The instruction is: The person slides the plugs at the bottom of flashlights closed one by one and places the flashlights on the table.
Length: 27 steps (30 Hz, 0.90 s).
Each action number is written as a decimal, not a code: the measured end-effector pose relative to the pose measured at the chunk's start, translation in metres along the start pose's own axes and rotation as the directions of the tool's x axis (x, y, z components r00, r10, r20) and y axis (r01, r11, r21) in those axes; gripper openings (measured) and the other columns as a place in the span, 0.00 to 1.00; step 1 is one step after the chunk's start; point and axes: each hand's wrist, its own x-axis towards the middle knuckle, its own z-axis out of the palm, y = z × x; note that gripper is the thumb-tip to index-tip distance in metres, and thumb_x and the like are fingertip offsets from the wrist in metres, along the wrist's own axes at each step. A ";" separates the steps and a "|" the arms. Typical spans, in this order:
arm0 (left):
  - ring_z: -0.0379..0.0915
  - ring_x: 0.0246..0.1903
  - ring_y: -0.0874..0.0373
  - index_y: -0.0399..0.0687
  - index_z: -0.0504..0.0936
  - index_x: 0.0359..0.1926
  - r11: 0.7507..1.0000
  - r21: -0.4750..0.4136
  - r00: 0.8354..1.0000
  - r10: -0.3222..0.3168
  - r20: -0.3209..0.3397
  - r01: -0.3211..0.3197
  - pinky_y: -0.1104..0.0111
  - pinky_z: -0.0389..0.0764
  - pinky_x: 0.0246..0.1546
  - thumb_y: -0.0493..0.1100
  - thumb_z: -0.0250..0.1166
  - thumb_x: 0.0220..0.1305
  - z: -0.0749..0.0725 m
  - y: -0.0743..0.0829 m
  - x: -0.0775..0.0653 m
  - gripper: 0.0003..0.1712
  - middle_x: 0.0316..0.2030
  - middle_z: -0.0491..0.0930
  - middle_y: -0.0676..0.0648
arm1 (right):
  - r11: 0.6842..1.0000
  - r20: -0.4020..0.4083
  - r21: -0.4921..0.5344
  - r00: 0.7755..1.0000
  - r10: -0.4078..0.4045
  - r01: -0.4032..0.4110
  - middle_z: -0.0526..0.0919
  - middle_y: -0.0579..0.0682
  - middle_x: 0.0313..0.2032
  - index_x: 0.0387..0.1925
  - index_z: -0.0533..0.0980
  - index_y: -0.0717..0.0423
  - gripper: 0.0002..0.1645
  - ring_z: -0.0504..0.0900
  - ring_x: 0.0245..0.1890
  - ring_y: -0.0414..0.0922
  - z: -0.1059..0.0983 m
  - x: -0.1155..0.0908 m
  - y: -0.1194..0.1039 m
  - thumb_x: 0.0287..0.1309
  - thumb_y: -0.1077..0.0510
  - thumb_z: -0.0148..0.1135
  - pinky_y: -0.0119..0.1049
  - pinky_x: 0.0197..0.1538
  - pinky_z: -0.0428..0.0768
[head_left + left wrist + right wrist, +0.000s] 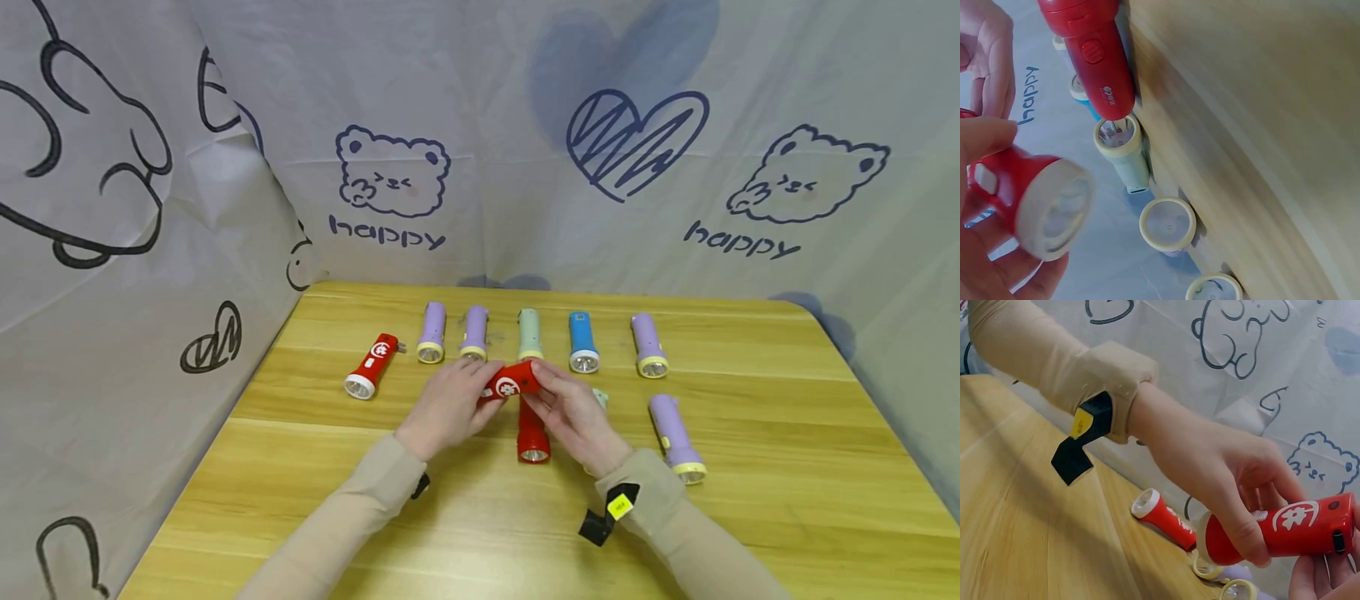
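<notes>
My left hand (447,406) grips a red flashlight (513,381) with a white head, held above the table. Fingers and thumb wrap its body near the head, as the right wrist view shows the flashlight (1297,526) with a white flower mark on it. At the tail end, my right hand (576,414) pinches the same flashlight between thumb and fingers. Below both hands an all-red flashlight (533,437) lies on the table, its upper part covered by the held one. A pale green thing (601,398) is mostly hidden behind my right hand.
Left of the hands lies another red flashlight (375,364) with a white head. Across the back is a row of lavender (432,329), pale green (529,329) and blue (581,333) flashlights. A lavender flashlight (675,433) lies at right. Printed cloth (510,242) hangs behind the table.
</notes>
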 end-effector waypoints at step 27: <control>0.80 0.30 0.60 0.42 0.77 0.52 0.910 -0.299 0.955 -0.248 0.162 0.287 0.70 0.81 0.30 0.50 0.73 0.60 -0.015 0.000 0.010 0.25 0.37 0.84 0.48 | 0.949 0.144 -0.272 0.982 -0.125 0.160 0.88 0.41 0.46 0.49 0.82 0.51 0.13 0.86 0.50 0.37 -0.015 -0.007 -0.019 0.69 0.66 0.57 0.35 0.63 0.80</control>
